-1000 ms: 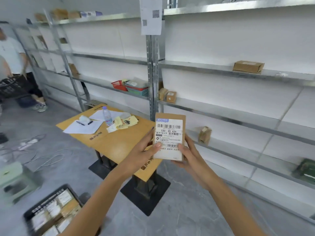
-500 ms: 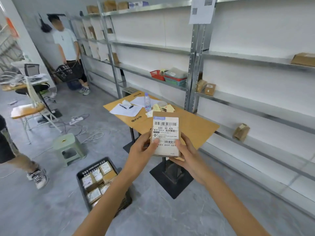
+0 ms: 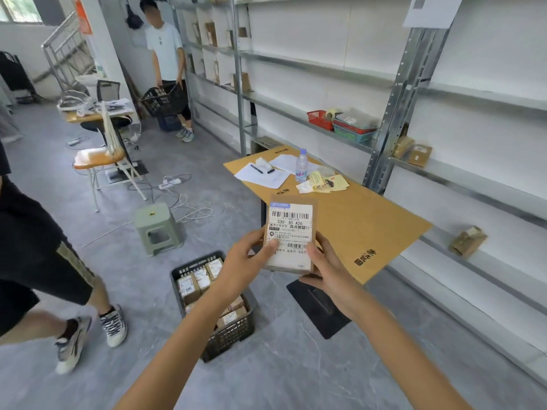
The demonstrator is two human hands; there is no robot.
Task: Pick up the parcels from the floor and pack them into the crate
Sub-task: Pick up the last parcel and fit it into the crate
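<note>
I hold a small brown parcel (image 3: 291,232) with a white barcode label upright in front of me, label facing me. My left hand (image 3: 245,261) grips its left edge, thumb on the label. My right hand (image 3: 324,267) grips its lower right edge from beneath. Below on the grey floor stands a black plastic crate (image 3: 233,332) holding several labelled brown parcels; my left forearm crosses over its middle.
A wooden table (image 3: 355,217) with papers and a water bottle (image 3: 301,165) stands just behind the parcel. Metal shelving (image 3: 393,93) runs along the right. A green stool (image 3: 157,227) and cables lie left. One person (image 3: 44,261) walks close at left; another (image 3: 167,54) holds a basket behind.
My view has swung left and downward. The crate has come fully into view beneath my arms. A walking person has entered closer at the left. Both hands keep the same hold on the parcel.
</note>
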